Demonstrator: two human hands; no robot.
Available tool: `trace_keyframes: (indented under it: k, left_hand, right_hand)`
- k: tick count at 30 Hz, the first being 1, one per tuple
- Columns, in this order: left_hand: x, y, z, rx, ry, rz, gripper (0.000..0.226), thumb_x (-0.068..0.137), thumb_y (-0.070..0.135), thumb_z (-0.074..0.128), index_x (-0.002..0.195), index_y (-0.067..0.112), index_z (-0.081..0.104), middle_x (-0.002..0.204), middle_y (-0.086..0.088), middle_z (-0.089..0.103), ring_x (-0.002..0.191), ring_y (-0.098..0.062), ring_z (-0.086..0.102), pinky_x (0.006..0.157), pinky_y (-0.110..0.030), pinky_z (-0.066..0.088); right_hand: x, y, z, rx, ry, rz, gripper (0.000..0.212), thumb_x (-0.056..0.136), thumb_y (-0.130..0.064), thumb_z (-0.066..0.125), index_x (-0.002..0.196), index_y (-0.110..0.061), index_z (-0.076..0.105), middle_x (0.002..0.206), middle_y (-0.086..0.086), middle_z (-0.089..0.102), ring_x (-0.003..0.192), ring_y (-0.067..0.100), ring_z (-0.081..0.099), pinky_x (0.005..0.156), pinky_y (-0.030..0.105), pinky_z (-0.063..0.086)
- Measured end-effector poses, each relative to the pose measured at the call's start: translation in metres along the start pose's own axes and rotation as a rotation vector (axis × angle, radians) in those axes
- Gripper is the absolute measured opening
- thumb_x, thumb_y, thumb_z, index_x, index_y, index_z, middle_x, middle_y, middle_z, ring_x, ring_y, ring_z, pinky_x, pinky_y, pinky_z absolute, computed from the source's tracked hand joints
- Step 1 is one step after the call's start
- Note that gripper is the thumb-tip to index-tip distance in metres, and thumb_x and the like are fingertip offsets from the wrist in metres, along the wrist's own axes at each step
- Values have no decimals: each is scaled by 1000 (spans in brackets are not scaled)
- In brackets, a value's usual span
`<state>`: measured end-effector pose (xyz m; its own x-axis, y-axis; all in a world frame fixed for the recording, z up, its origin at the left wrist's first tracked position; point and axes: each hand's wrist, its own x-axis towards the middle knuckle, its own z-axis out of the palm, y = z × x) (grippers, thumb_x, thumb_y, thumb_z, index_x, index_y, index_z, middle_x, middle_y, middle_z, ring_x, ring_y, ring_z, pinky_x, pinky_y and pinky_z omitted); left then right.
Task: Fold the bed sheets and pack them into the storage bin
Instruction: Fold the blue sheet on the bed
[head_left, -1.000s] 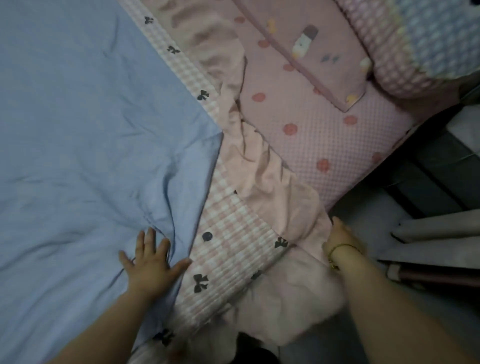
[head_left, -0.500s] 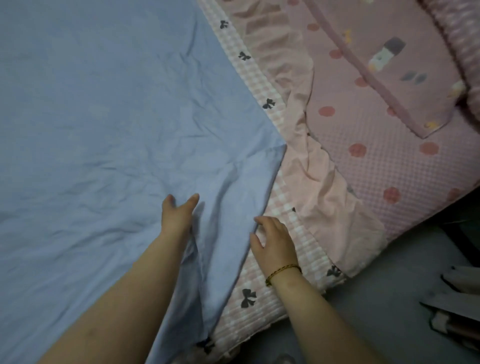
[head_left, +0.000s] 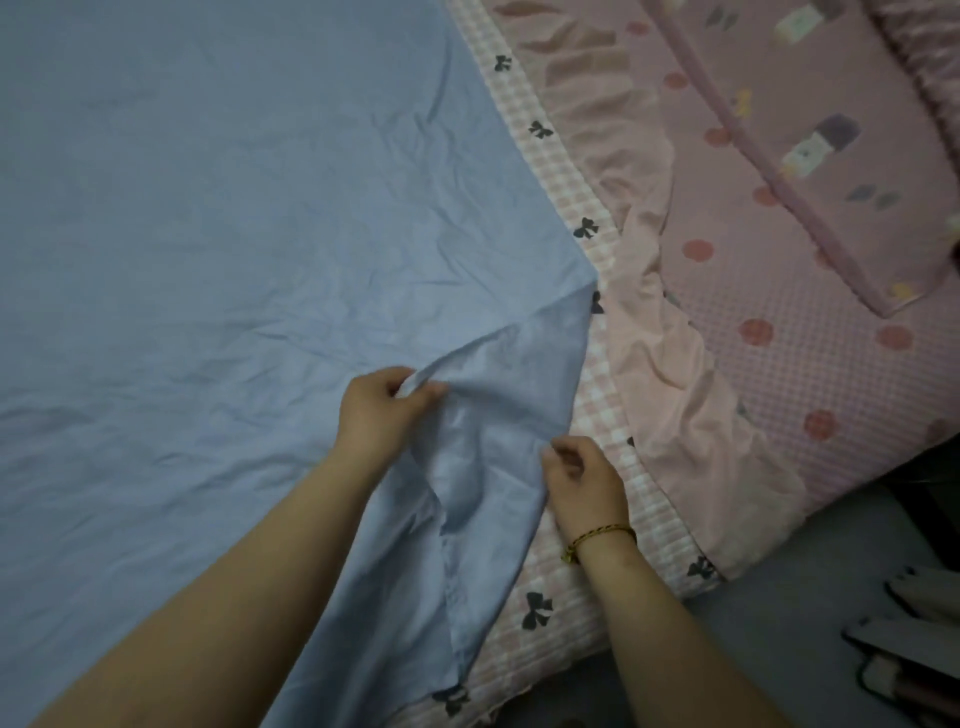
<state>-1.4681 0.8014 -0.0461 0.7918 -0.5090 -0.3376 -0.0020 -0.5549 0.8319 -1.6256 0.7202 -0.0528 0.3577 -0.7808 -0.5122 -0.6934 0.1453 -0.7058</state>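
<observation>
A large blue bed sheet (head_left: 218, 218) lies spread over the bed, creased, its near right corner hanging over the bed's edge. My left hand (head_left: 376, 410) pinches a raised fold of this sheet near that corner. My right hand (head_left: 584, 480), with a braided bracelet on the wrist, grips the sheet's right edge just beside the left hand, fingers curled. The storage bin is not in view.
Under the blue sheet lies a pink checked cover with black bows (head_left: 592, 395) and a pink ruffle (head_left: 670, 374). A pink dotted quilt (head_left: 779, 291) and a pillow (head_left: 810, 130) are at right. Grey floor (head_left: 789, 582) and some objects (head_left: 914, 654) are at lower right.
Both hands have gone from lying flat or loose near the corner to taking hold of the blue sheet; the left now lifts a fold. The view has shifted left over the bed.
</observation>
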Motion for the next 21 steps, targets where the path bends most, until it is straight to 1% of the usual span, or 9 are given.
trace_keyframes:
  k: [2,3,4,6,8,10,13,16,21]
  left_hand:
    - [-35,-3,-17,-76,62,26,19,75,16,73,64,15,58,51,11,50,47,5,47,49,-8,34]
    - [-52,-7,-23,-103,81,35,16,74,13,74,72,19,59,56,13,53,52,10,51,52,-5,37]
    - [-69,-10,-30,-116,110,42,21,73,11,74,81,22,59,62,11,54,57,12,52,55,-4,38]
    - [-93,-18,-35,-90,128,35,38,75,5,72,96,29,53,64,6,49,62,10,52,59,-6,39]
    - [-114,-28,-42,-90,154,16,48,75,0,70,107,29,49,62,5,46,62,8,52,60,-6,39]
    - [-133,-39,-50,-137,177,-39,58,75,-1,70,115,30,43,61,4,44,58,5,51,57,-6,40]
    - [-161,-57,-60,-241,214,-181,69,75,4,72,128,32,36,66,1,46,59,-4,49,56,-2,40]
    - [-191,-73,-72,-317,223,-279,68,75,7,73,129,29,38,68,1,48,63,-6,48,57,0,40]
    - [-229,-91,-99,-360,106,-271,46,80,1,67,121,16,51,53,8,58,48,8,53,53,-2,39]
  right_hand:
    - [-11,-32,4,142,38,-5,22,90,-26,55,106,-11,53,83,-11,51,96,20,56,67,14,39]
    - [-16,-49,10,205,-1,-6,34,89,-31,55,116,-11,48,87,-11,51,94,16,52,68,15,38]
    - [-24,-66,18,226,-65,0,51,88,-35,57,129,-11,39,100,-7,53,98,14,50,74,16,37]
    - [-37,-88,39,83,-180,-8,82,82,-41,62,144,-15,16,134,4,42,117,18,46,88,22,35]
    - [-55,-98,64,-215,-288,-37,95,79,-41,65,147,-18,3,145,7,28,127,24,41,97,30,37]
    - [-70,-95,85,-474,-379,-55,86,81,-33,63,145,-15,7,140,8,33,123,27,45,94,33,41]
    - [-88,-84,102,-657,-419,-123,51,89,-17,53,135,-8,32,130,12,49,116,28,51,90,31,44]
    - [-114,-73,111,-640,-428,-231,32,91,-9,44,123,-5,47,125,15,53,113,30,52,92,30,43]
    - [-164,-72,120,-618,-395,-368,24,91,-6,41,113,-2,49,118,16,56,106,31,54,84,28,43]
